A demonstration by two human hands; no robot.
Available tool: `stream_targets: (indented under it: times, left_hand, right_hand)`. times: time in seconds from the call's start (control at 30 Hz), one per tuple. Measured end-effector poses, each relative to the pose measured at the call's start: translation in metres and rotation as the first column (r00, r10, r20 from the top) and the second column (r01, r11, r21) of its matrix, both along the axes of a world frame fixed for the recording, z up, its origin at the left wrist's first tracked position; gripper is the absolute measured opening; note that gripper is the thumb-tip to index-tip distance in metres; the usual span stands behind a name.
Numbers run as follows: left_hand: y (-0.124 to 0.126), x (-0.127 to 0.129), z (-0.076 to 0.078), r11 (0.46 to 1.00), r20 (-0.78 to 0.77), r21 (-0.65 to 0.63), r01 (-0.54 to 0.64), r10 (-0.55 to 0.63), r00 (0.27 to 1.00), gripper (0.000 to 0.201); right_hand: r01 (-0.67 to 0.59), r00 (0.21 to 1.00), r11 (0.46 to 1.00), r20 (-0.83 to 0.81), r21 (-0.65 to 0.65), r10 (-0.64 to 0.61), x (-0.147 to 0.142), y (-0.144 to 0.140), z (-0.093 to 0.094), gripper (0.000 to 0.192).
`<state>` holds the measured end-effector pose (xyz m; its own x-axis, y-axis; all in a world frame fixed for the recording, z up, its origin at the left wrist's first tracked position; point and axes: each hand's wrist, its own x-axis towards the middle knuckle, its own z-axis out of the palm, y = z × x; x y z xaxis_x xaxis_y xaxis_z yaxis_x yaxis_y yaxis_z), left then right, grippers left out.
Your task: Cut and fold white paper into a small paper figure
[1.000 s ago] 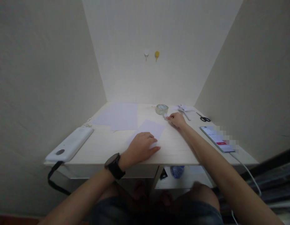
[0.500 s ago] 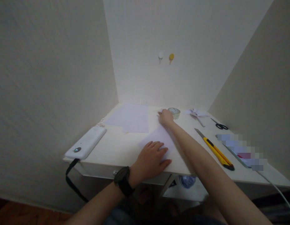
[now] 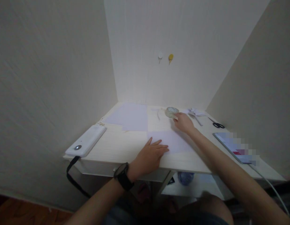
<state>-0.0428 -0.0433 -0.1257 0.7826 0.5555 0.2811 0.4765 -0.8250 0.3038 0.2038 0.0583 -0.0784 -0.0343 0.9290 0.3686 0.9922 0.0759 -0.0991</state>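
Note:
My left hand [image 3: 151,156], wearing a black watch, lies with its fingers spread on a sheet of white paper [image 3: 177,142] near the table's front edge. Farther back, my right hand [image 3: 185,122] has its fingertips closed on the near right side of a roll of clear tape [image 3: 171,112]. Its thumb and finger pads are partly hidden. Thin paper strips [image 3: 158,115] lie just left of the roll. More white paper [image 3: 135,117] rests at the back left.
A paper pinwheel [image 3: 194,112] and black scissors [image 3: 218,125] lie at the back right. A tablet [image 3: 231,148] with a cable sits at the right. On the left is a white device [image 3: 86,142] with a black strap. Two hooks, one yellow [image 3: 170,57], are on the wall.
My right hand has moved right from the paper strips to the tape roll. The sheet under my left hand has turned. The yellow utility knife is no longer visible; my right forearm covers that spot.

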Motion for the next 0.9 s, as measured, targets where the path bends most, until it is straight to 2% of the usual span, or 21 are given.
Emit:
stream_targets:
  times: [0.07,0.13,0.23,0.37,0.53,0.6,0.67,0.7,0.77,0.83,0.9]
  left_hand:
    - [0.003,0.000,-0.001,0.999,-0.019,-0.008,0.037,-0.037,0.999,0.049]
    - [0.006,0.001,-0.001,0.998,-0.030,-0.017,0.057,-0.057,0.998,0.053]
    - [0.010,0.002,-0.002,0.998,-0.018,-0.024,0.065,-0.065,0.998,0.051]
    - [0.012,0.003,-0.005,0.999,0.021,-0.019,0.046,-0.046,0.999,0.043]
    - [0.007,0.005,-0.002,0.989,0.015,0.112,-0.095,0.094,0.995,0.033]
    - [0.003,0.005,0.001,0.984,-0.014,0.142,-0.110,0.114,0.993,0.037]
    - [0.000,0.006,0.002,0.981,-0.029,0.161,-0.109,0.115,0.993,0.044]
    - [-0.001,0.005,0.003,0.979,-0.030,0.169,-0.114,0.121,0.992,0.046]
    - [-0.002,0.005,0.004,0.977,-0.034,0.176,-0.119,0.127,0.991,0.047]
    - [-0.001,0.005,0.005,0.982,-0.036,0.158,-0.106,0.113,0.993,0.043]
    - [0.002,0.005,0.005,0.988,-0.024,0.121,-0.093,0.097,0.995,0.039]
  right_hand:
    - [0.093,0.983,0.996,0.158,0.012,-0.093,0.031,-0.042,-0.007,0.033]
    - [0.164,0.959,0.986,0.229,0.035,-0.167,0.057,-0.081,-0.017,0.033]
    - [0.168,0.953,0.986,0.256,-0.010,-0.160,0.083,-0.123,-0.035,0.035]
    - [0.202,0.967,0.979,0.166,-0.042,-0.192,0.099,-0.140,-0.043,0.037]
    - [0.210,0.967,0.977,0.161,-0.049,-0.200,0.104,-0.136,-0.037,0.033]
    - [0.131,0.982,0.991,0.132,0.038,-0.135,0.098,-0.136,-0.036,0.032]
    - [-0.065,0.996,0.987,0.070,0.150,0.055,0.086,-0.140,-0.040,0.033]
    - [-0.181,0.984,0.965,0.028,0.189,0.179,0.079,-0.143,-0.043,0.035]
    - [-0.379,0.921,0.913,-0.036,0.150,0.388,0.064,-0.152,-0.050,0.042]
    - [-0.438,0.894,0.896,-0.066,0.075,0.443,0.051,-0.162,-0.056,0.048]
    - [-0.435,0.898,0.900,-0.059,0.024,0.435,0.043,-0.169,-0.056,0.050]
